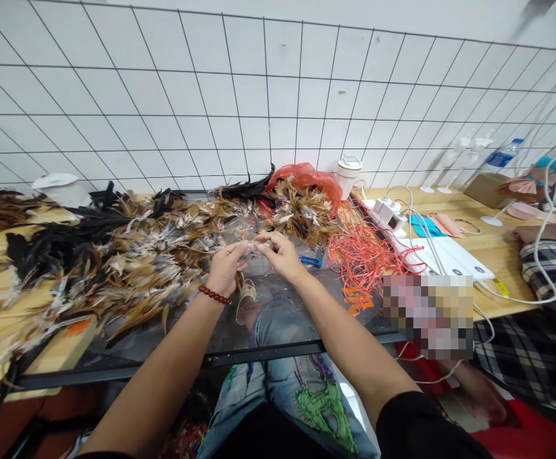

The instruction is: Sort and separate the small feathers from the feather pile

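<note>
My left hand (229, 262), with a dark red bead bracelet (215, 294) on its wrist, is pinched closed above the dark see-through tabletop (192, 338). Close beside it, my right hand (280, 256) also has its fingertips pressed together. Something small and pale may lie between the two pinches, too small to name. Left of my hands spreads a big heap of brown and white feathers (148, 271), with long black feathers (58, 245) on top. Beyond my right hand is another bunch of brown feathers (301, 213). A small blue tool (310, 261) lies just right of that hand.
Tangled coral cords (364, 252) lie to the right, before a white lidded cup (348, 172) and a red plastic bag (309, 182). White cables cross a white power strip (387, 213) and a white board (450, 258). A person in a plaid sleeve (550, 274) sits at right.
</note>
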`<state>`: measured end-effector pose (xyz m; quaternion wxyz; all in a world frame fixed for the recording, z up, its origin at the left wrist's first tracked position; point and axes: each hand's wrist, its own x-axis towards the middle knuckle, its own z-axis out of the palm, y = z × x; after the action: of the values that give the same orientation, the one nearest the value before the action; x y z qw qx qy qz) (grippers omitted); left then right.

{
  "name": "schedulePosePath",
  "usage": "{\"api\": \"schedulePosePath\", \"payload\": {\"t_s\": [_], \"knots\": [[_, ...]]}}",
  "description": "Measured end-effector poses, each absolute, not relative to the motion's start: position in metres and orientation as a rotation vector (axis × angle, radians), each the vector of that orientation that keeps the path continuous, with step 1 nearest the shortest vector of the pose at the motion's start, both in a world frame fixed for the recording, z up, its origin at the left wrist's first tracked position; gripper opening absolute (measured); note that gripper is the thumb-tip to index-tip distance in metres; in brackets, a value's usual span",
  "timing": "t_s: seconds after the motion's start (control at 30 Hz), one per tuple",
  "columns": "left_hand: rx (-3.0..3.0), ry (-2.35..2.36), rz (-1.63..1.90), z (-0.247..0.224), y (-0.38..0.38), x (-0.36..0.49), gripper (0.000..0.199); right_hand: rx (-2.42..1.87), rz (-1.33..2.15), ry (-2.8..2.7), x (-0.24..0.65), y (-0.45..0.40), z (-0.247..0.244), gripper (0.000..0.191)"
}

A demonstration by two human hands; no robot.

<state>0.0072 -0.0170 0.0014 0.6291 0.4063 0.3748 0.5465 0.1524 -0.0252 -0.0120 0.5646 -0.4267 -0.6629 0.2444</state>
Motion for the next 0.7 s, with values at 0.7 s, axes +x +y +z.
{"api": "schedulePosePath", "payload": {"t_s": [0.7], "knots": [[0.795, 0.565, 0.988, 0.006, -0.017, 0.0, 0.015, -1.317, 0.36, -1.697, 0.154, -0.026, -0.018, 0.017]]}}
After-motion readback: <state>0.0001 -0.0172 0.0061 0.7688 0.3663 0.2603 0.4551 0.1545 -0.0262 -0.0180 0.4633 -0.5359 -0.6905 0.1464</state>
